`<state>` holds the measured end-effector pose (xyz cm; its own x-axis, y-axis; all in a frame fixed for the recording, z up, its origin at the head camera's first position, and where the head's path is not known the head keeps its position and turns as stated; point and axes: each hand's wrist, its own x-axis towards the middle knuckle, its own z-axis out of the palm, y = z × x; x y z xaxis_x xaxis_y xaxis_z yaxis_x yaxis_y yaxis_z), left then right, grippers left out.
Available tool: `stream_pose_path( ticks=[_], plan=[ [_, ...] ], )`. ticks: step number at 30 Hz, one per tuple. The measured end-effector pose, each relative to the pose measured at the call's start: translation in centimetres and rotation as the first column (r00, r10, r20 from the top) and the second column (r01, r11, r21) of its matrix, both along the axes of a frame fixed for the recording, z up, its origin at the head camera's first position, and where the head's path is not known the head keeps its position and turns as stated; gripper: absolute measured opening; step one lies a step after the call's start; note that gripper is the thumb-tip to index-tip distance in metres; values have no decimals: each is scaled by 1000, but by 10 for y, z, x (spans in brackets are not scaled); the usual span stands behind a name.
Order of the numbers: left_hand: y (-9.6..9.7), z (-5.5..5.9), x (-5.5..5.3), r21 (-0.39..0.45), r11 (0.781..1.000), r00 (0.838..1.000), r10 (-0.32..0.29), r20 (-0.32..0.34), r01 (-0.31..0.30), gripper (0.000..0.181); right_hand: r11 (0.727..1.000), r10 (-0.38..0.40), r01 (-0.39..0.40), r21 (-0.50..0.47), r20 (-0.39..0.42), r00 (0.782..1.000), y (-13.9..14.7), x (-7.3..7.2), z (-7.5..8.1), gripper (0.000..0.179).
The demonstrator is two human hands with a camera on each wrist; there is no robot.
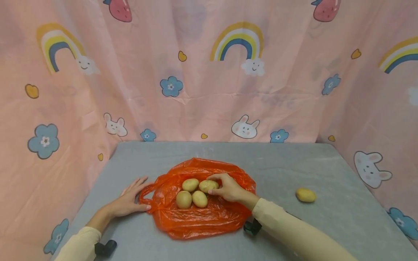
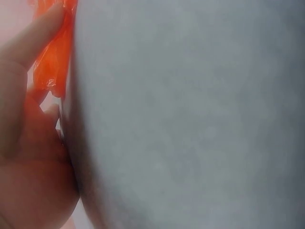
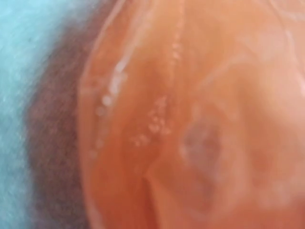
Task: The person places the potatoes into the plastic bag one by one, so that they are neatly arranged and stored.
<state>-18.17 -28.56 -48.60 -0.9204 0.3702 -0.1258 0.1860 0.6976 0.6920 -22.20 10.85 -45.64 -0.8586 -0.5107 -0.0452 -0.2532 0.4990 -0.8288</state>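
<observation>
An orange plastic bag (image 1: 183, 224) lies spread flat on the grey table, its handle loop toward the left. My right hand (image 1: 230, 188) grips a potato (image 1: 207, 186) over the middle of the bag, thumb on the near side and fingers on the far side. Beside it three more potatoes (image 1: 184, 200) sit close together on the plastic. My left hand (image 1: 125, 203) rests at the bag's handle with fingers spread out straight, the thumb touching the plastic. In the left wrist view the thumb (image 2: 40, 36) lies along the orange film. Only blurred orange plastic (image 3: 200, 95) fills most of the right wrist view.
A lone potato (image 1: 305, 195) lies on the table (image 1: 281, 163) to the right of the bag. Pink printed curtains (image 1: 202, 119) hang behind the table and along both sides. Dark wrist camera mounts (image 1: 106, 248) show beneath both forearms.
</observation>
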Motion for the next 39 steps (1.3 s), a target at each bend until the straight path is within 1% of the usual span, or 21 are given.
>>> stream_pose_path(
  ticks=[3,8,10,17,22,26,28,35,39],
  plan=[
    [-1,0,0,1,1000,1000,-3,-3,3,81,1000,-2,2,7,9,1000,-1,0,0,42],
    [-1,-1,0,2,1000,1000,0,-9,0,81,999,2,-1,42,-24,1000,-2,-2,-1,42],
    [-1,-1,-1,1,1000,1000,-1,-11,1,81,998,22,-21,53,-30,999,-1,-3,-1,41],
    [0,-1,-2,16,1000,1000,-7,-7,7,82,995,96,-97,12,48,994,4,-5,1,41],
    [0,-1,-2,13,1000,1000,-2,-4,2,83,992,129,-129,9,32,991,6,-5,4,42],
    [0,-2,-2,5,1000,1000,-3,-6,3,85,991,128,-128,42,-2,992,8,-5,6,42],
    [0,-2,-2,7,1000,1000,-6,-9,6,86,992,119,-119,41,-4,993,9,-5,7,42],
    [1,0,-1,25,1000,1000,-9,-9,9,86,996,94,-94,-13,54,994,14,-1,17,40],
    [2,1,0,19,1000,1000,2,10,-2,87,997,79,-78,-23,78,994,16,3,26,40]
  ],
)
